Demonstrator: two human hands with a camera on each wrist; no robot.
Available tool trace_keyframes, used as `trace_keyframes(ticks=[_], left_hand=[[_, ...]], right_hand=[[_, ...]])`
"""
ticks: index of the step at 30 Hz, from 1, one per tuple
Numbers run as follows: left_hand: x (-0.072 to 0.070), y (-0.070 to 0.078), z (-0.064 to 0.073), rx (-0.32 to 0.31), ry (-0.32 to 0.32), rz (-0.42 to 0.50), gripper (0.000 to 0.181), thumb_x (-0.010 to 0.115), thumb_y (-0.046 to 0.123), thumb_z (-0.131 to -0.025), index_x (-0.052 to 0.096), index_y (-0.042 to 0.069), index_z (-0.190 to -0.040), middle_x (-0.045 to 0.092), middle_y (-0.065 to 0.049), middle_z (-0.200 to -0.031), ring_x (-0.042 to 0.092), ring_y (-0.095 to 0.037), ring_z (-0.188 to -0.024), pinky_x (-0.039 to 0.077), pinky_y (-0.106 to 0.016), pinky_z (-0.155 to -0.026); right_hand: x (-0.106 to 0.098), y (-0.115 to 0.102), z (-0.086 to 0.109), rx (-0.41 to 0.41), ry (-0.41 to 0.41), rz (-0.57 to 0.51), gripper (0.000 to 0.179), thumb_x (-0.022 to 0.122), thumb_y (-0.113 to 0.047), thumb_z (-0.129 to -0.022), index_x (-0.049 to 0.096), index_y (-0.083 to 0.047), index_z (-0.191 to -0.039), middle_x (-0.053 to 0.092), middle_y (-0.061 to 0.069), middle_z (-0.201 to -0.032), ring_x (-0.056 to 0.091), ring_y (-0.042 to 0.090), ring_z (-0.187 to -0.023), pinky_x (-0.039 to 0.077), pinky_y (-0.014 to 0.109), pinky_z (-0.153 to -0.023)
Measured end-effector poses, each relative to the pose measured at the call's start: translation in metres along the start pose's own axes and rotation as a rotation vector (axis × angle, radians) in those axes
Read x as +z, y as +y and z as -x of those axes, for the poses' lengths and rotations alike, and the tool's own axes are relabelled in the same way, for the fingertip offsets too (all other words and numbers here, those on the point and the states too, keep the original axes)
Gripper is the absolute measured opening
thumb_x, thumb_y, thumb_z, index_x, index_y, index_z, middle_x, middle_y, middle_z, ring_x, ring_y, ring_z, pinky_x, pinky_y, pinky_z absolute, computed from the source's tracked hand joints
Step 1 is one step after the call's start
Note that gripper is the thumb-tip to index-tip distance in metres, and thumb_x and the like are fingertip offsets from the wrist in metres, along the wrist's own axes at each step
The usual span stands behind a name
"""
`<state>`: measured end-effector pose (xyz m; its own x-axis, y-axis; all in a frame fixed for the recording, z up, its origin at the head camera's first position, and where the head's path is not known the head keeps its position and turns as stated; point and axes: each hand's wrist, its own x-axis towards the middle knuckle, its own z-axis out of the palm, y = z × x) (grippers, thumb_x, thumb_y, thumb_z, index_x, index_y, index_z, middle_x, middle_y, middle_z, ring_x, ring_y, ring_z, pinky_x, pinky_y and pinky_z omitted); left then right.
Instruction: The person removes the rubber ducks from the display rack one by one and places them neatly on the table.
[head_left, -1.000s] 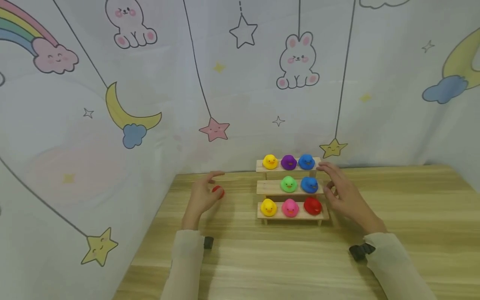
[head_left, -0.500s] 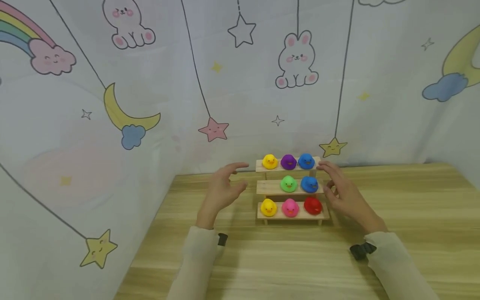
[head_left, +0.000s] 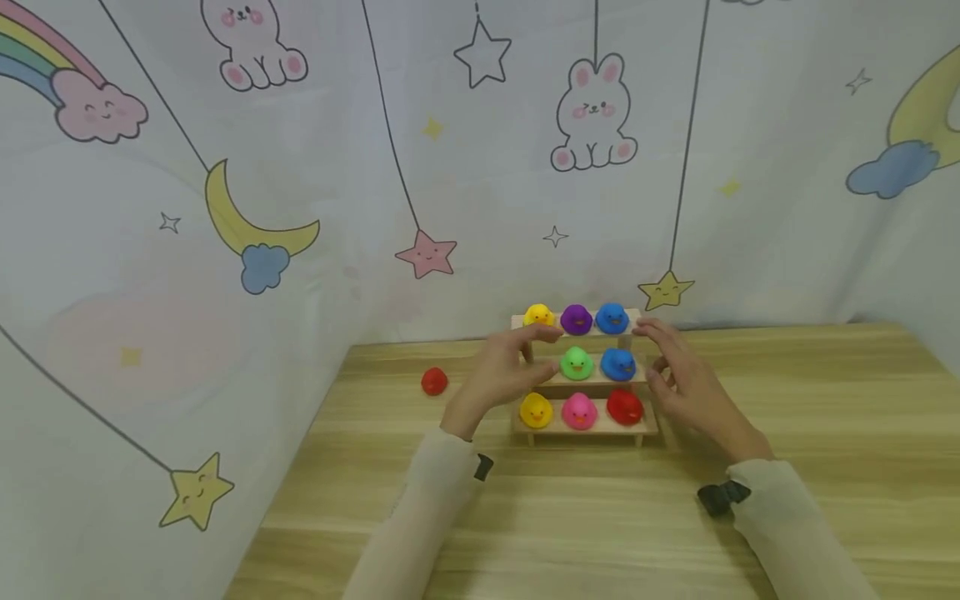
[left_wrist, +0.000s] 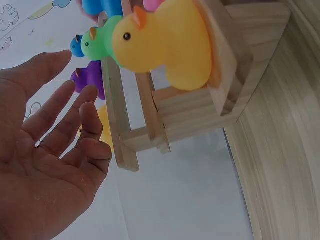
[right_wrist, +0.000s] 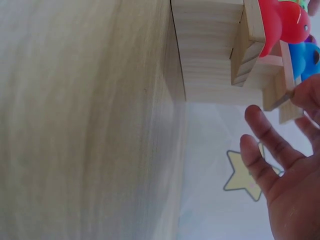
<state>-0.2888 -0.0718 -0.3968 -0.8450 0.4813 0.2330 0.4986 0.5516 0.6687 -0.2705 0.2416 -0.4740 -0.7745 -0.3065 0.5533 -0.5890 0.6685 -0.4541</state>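
Observation:
A three-tier wooden rack [head_left: 592, 430] bears several toy ducks. On its middle shelf sit a green duck [head_left: 577, 364] and a blue duck [head_left: 618, 365]. My left hand [head_left: 495, 375] reaches over that shelf's left end, thumb and fingers spread, nothing between them. Its fingertips are close beside the green duck; contact cannot be told. At the rack's right side, my right hand [head_left: 693, 400] has its thumb against the middle shelf's end and a finger by the top shelf, holding no duck. In the left wrist view, the yellow duck [left_wrist: 170, 42] of the lowest shelf looms nearest.
A red duck [head_left: 433, 382] lies on the wooden table [head_left: 555, 525], left of the rack. Yellow, purple [head_left: 577, 320] and blue ducks line the top shelf; yellow, pink [head_left: 580, 412] and red ones the bottom. A patterned white curtain [head_left: 480, 167] hangs behind.
My left hand has left the red duck on the table and moved right to the rack's middle shelf, fingers spreading. The right hand stays in place.

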Motion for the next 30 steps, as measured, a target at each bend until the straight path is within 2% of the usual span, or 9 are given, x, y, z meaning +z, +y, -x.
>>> trace_keyframes(ticks=[2, 6, 10, 14, 18, 23, 27, 30], left_hand=[[0.006, 0.003, -0.003, -0.018, -0.037, 0.005, 0.042, 0.080, 0.021, -0.097, 0.071, 0.018, -0.138, 0.076, 0.000, -0.131, 0.057, -0.019, -0.086, 0.043, -0.021, -0.060], [0.015, 0.008, -0.009, -0.012, -0.084, 0.002, 0.044, 0.081, 0.023, -0.097, 0.071, 0.017, -0.139, 0.076, 0.002, -0.126, 0.051, -0.015, -0.075, 0.040, -0.021, -0.061], [0.020, 0.008, -0.014, -0.008, -0.090, -0.003, 0.044, 0.082, 0.023, -0.097, 0.071, 0.018, -0.139, 0.076, 0.001, -0.118, 0.044, -0.012, -0.064, 0.036, -0.021, -0.056], [0.022, 0.004, -0.015, -0.014, -0.081, 0.011, 0.042, 0.082, 0.022, -0.097, 0.073, 0.019, -0.137, 0.075, 0.001, -0.118, 0.044, -0.012, -0.064, 0.036, -0.020, -0.057], [0.019, 0.002, -0.013, -0.022, -0.068, 0.022, 0.042, 0.083, 0.023, -0.097, 0.074, 0.020, -0.137, 0.074, 0.003, -0.118, 0.045, -0.013, -0.070, 0.037, -0.021, -0.062], [0.010, 0.000, -0.010, -0.032, -0.059, 0.013, 0.042, 0.083, 0.022, -0.096, 0.074, 0.018, -0.137, 0.071, 0.002, -0.108, 0.045, -0.015, -0.069, 0.035, -0.021, -0.060], [0.000, -0.002, -0.005, -0.038, -0.058, 0.007, 0.042, 0.083, 0.022, -0.096, 0.074, 0.019, -0.137, 0.067, -0.005, -0.099, 0.047, -0.016, -0.072, 0.035, -0.022, -0.059], [-0.007, -0.008, -0.002, -0.026, -0.048, 0.001, 0.041, 0.083, 0.022, -0.096, 0.074, 0.019, -0.136, 0.067, -0.007, -0.100, 0.048, -0.016, -0.075, 0.036, -0.021, -0.060]], right_hand=[[0.001, 0.000, 0.000, -0.001, -0.002, -0.006, 0.071, 0.060, 0.007, -0.093, 0.042, -0.007, -0.160, 0.039, 0.017, -0.168, 0.067, 0.017, -0.087, 0.057, 0.023, -0.069], [0.001, -0.001, -0.001, -0.002, -0.003, -0.005, 0.071, 0.060, 0.007, -0.093, 0.042, -0.007, -0.160, 0.040, 0.017, -0.168, 0.067, 0.017, -0.087, 0.057, 0.023, -0.069], [-0.001, -0.003, -0.002, 0.008, -0.007, 0.004, 0.070, 0.060, 0.006, -0.094, 0.042, -0.007, -0.160, 0.040, 0.017, -0.168, 0.068, 0.018, -0.088, 0.058, 0.023, -0.069], [-0.001, -0.005, -0.002, 0.019, -0.014, 0.001, 0.070, 0.060, 0.006, -0.094, 0.041, -0.007, -0.160, 0.040, 0.017, -0.168, 0.068, 0.020, -0.090, 0.057, 0.023, -0.069], [-0.001, -0.005, -0.002, 0.021, -0.017, -0.003, 0.071, 0.059, 0.006, -0.094, 0.040, -0.008, -0.161, 0.039, 0.017, -0.168, 0.068, 0.020, -0.090, 0.057, 0.023, -0.070], [-0.002, -0.005, -0.001, 0.022, -0.014, -0.002, 0.071, 0.060, 0.007, -0.094, 0.040, -0.009, -0.161, 0.040, 0.016, -0.168, 0.068, 0.019, -0.090, 0.057, 0.023, -0.070], [-0.002, -0.007, -0.002, 0.018, -0.006, -0.009, 0.072, 0.060, 0.007, -0.094, 0.041, -0.008, -0.161, 0.042, 0.017, -0.166, 0.069, 0.020, -0.089, 0.057, 0.022, -0.069], [-0.001, -0.007, -0.002, 0.016, 0.001, -0.015, 0.072, 0.059, 0.008, -0.093, 0.042, -0.007, -0.160, 0.042, 0.017, -0.166, 0.069, 0.021, -0.089, 0.057, 0.022, -0.069]])
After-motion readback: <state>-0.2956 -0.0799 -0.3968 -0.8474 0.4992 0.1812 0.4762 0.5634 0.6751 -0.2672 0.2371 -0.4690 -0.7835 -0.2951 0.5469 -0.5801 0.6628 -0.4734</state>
